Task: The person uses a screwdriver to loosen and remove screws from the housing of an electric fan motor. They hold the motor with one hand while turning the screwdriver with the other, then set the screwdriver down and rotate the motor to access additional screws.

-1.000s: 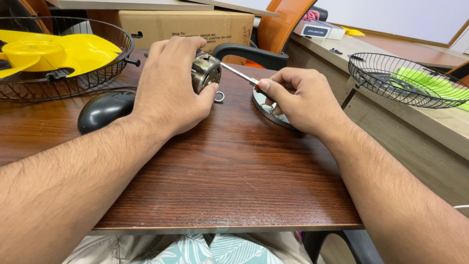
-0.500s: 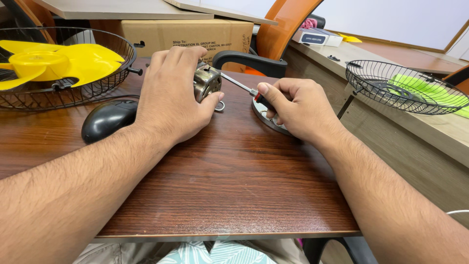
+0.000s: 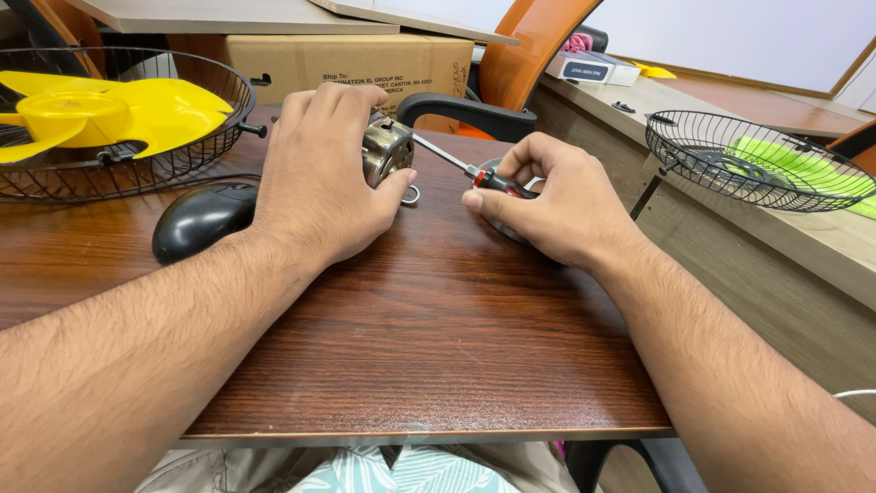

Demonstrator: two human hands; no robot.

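- The left hand (image 3: 324, 173) lies cupped over a small metal motor (image 3: 386, 149) near the far middle of the dark wooden tabletop (image 3: 429, 338); fingers wrapped over its top, thumb pressed against its near face; the motor rests on the tabletop
- The right hand (image 3: 547, 201) sits at 3 o'clock from the motor, fingers pressed together in a pinch on the red-and-black handle of a screwdriver (image 3: 484, 175); the thin shaft runs toward 10 o'clock and its tip meets the motor's side
- Under the right hand lies a round metal part (image 3: 497, 228), mostly covered by the palm
- A small metal ring (image 3: 411, 194) lies on the tabletop just beside the left thumb, at 5 o'clock from the motor
- A black computer mouse (image 3: 201, 219) sits at 9 o'clock from the left wrist, close to it
- A yellow fan blade (image 3: 100, 114) rests in a black wire guard (image 3: 196, 151) at 10 o'clock of the scene
- A cardboard box (image 3: 356, 64) stands at 12 o'clock behind the hands
- A second wire guard (image 3: 730, 160) holding a green blade (image 3: 803, 169) lies on a side counter at 2 o'clock
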